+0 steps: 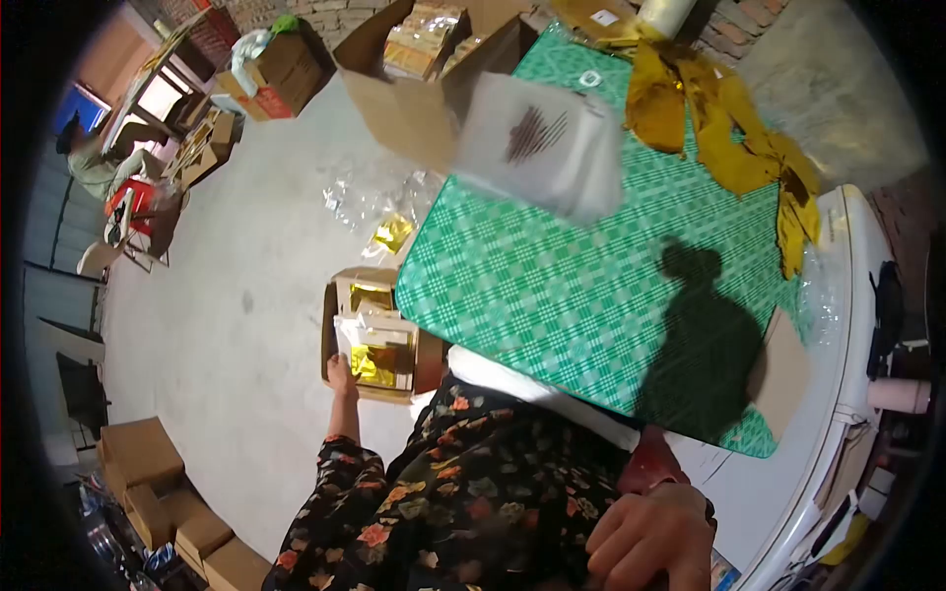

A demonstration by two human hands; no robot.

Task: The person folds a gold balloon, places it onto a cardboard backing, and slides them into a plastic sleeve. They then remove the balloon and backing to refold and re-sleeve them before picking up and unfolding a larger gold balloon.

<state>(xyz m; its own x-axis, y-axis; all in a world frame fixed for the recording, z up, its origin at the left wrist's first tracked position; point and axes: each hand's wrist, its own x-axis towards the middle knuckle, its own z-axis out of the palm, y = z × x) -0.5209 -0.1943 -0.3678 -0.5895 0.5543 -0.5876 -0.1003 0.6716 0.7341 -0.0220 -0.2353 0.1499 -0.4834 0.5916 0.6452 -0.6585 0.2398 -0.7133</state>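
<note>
My left hand (343,376) reaches down to the left side of an open cardboard box (429,364) on the floor. Its fingers close on the edge of a clear plastic packet with gold foil (374,364). Behind that, a second gold packet (371,295) lies in the same box. Close to the camera, my right hand (650,537) is curled at the lower right, in front of my flowered clothing; the inside of its grip is hidden. A stack of clear plastic sheets or bags (542,143) with a dark striped mark lies at the table's far left.
A green checked tabletop (552,286) carries crumpled gold film (729,118) at the back right. A large cardboard box (414,108) stands behind it. Loose plastic (379,202) litters the floor. More cartons (143,458) sit at lower left. A seated person (103,167) is far left.
</note>
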